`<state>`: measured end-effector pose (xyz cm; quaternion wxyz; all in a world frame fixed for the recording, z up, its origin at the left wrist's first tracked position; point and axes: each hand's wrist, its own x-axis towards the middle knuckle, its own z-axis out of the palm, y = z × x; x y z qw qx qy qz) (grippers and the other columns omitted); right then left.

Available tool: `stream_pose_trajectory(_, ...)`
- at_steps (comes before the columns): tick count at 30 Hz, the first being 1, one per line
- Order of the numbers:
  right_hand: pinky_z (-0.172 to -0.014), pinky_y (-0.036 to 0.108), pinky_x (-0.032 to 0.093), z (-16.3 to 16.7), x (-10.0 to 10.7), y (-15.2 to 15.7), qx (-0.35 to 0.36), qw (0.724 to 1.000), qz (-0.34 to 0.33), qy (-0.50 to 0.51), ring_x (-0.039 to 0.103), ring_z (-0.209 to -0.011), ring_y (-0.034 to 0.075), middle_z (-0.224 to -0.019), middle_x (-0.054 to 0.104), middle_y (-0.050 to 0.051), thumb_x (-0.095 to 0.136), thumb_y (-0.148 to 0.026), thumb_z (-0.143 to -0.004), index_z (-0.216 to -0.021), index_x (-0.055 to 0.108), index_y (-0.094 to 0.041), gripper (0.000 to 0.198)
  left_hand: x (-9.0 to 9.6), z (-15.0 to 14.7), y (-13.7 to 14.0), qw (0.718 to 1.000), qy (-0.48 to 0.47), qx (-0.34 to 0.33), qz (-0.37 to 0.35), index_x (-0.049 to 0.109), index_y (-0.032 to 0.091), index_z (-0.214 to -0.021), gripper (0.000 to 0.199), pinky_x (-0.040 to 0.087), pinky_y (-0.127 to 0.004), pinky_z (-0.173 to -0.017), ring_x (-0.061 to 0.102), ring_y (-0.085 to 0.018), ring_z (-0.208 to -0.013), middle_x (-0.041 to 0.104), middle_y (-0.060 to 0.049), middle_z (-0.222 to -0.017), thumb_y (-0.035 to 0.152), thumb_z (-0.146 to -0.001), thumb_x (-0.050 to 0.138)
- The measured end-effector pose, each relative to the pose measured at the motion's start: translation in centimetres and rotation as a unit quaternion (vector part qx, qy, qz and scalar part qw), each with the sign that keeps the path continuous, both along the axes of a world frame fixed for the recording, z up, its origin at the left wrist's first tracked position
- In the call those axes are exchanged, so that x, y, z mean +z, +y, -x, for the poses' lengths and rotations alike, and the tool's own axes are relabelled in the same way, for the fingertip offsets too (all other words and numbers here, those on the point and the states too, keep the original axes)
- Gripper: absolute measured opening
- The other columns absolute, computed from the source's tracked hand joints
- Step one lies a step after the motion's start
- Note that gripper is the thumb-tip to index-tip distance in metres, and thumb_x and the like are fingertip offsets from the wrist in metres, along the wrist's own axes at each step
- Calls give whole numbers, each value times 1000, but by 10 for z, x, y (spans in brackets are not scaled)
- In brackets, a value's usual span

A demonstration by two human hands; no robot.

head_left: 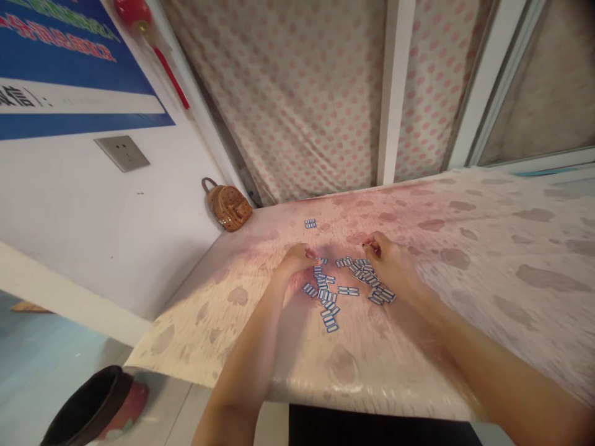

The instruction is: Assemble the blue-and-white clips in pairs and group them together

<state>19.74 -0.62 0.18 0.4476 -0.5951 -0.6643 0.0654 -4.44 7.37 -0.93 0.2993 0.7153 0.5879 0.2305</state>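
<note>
Small white tiles with blue edges lie in two loose clusters on the table. My left hand (296, 259) is at the top of the left cluster (324, 291), its fingers pinched at a small blue-edged tile (322, 261). Beside the right cluster (365, 272), my right hand (388, 257) is raised slightly with thumb and fingertips pressed together. Whatever those fingertips hold is too small to make out. Between the clusters lies a separate pair of tiles (348, 290). Farther back sits a neat small group of tiles (310, 223).
A patterned, glossy cover lies over the table (465, 297). At its far left corner, a small brown backpack-shaped bag (230, 207) rests by the wall. A dark-lined bin (123, 402) stands on the floor at lower left. A dotted curtain (316, 111) hangs behind the table.
</note>
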Motion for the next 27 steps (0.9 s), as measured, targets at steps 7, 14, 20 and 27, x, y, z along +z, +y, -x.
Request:
stream_pose_trajectory(7, -59, 28, 38, 3, -5, 1, 22, 1000, -2, -18, 62, -65, 19, -76, 70, 4, 47, -22, -88, -99, 65, -21, 22, -5, 2, -5, 1000, 7, -13, -4, 71, 14, -87, 24, 44, -22, -63, 61, -13, -69, 67, 0, -76, 13, -66, 81)
stream_pose_trajectory(14, -58, 28, 37, 3, -10, 4, 18, 999, 4, -30, 61, -62, 19, -73, 69, 3, 47, -21, -86, -98, 66, -21, 23, -6, 0, -9, 1000, -25, -17, 1, 67, 14, -78, 17, 45, -21, -65, 60, -12, -68, 66, 0, -71, 9, -67, 79)
stream_pose_trajectory(20, -60, 28, 39, 4, -12, 5, 33, 999, 26, -23, 62, -65, 18, -76, 69, 3, 49, -21, -85, -94, 65, -20, 19, -12, -2, -9, 999, -48, -10, -1, 63, 14, -78, 21, 45, -22, -66, 60, -12, -67, 65, 1, -71, 8, -66, 79)
stream_pose_trajectory(27, -68, 29, 47, 7, -17, 9, 107, 992, 37, 48, 64, -73, 18, -82, 71, 3, 52, -25, -86, -90, 65, -21, 14, -8, -10, -15, 991, -129, -31, -19, 60, 15, -73, 14, 42, -21, -60, 59, -11, -62, 61, 3, -64, 5, -71, 69)
